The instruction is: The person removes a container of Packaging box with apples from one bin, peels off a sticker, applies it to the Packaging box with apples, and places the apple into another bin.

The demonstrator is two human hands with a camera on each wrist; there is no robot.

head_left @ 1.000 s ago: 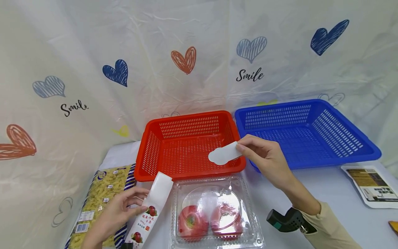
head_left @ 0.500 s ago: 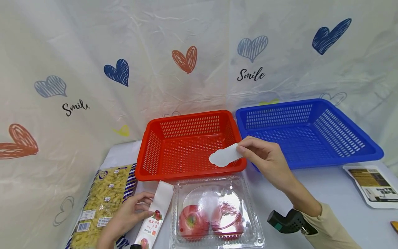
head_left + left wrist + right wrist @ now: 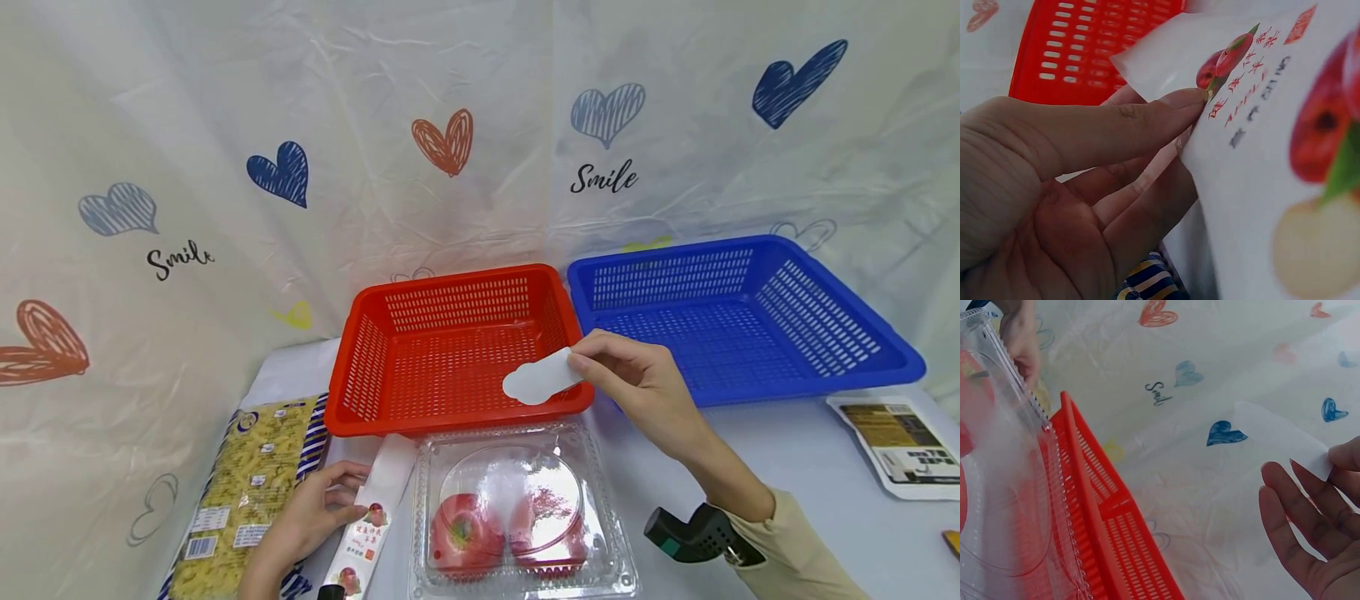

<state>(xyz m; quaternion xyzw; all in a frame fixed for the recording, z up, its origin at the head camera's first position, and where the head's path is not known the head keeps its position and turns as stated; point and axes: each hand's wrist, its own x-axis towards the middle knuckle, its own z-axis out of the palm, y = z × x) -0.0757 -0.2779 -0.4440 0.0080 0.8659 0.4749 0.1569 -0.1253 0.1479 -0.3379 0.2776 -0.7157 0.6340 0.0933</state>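
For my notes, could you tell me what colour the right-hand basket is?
Blue basket; clearest in the head view.

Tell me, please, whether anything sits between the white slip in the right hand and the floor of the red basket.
Nothing visible does: the right hand pinches the white slip over the red basket, near its front corner, with bare mesh below.

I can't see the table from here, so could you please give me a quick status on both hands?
Left hand grips the apple label. Right hand pinches a white slip above the red basket. Nothing in the way.
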